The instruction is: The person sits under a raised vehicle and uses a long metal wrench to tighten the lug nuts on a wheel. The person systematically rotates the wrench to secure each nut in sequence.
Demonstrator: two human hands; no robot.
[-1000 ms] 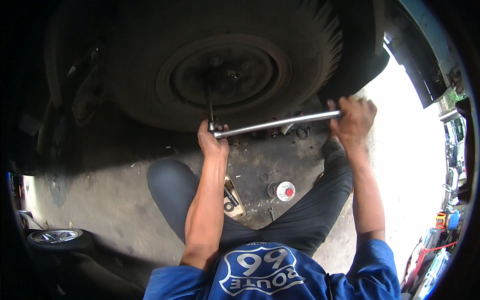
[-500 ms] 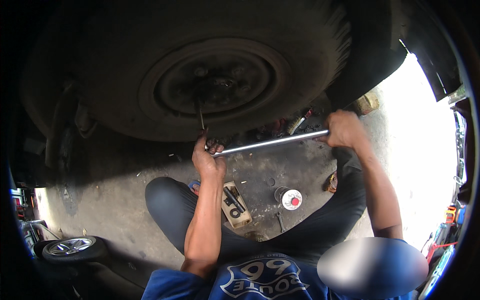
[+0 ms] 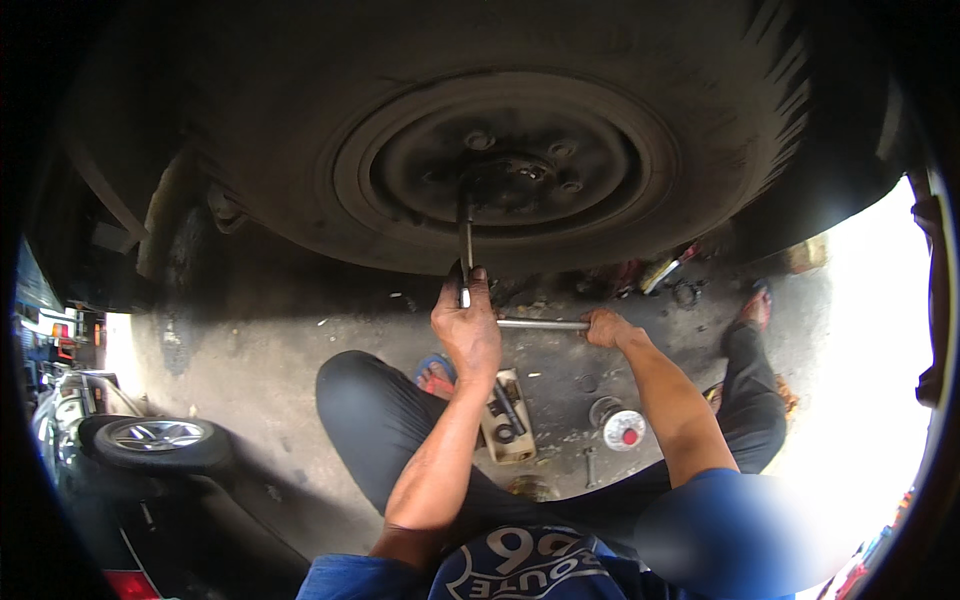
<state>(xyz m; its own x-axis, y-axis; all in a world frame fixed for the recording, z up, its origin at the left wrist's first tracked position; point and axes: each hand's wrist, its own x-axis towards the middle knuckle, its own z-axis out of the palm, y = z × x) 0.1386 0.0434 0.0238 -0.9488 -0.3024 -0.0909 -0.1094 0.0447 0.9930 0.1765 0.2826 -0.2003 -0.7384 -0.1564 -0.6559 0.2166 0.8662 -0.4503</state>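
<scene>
Gripping below the wheel [image 3: 530, 120]: left hand [image 3: 467, 325] curled round a rod [image 3: 466, 238], right hand [image 3: 608, 328] closed round a metal bar [image 3: 545, 324], probably heavy, stiff, best held near its end.

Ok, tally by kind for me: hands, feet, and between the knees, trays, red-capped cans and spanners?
Hands (left hand, right hand): 2
Feet (left foot, right foot): 2
Tray: 1
Red-capped can: 1
Spanner: 1
Total: 7

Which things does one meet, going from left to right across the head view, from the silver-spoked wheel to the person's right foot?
Silver-spoked wheel → left hand → bare stretch of the metal bar → right hand → right foot.
</scene>
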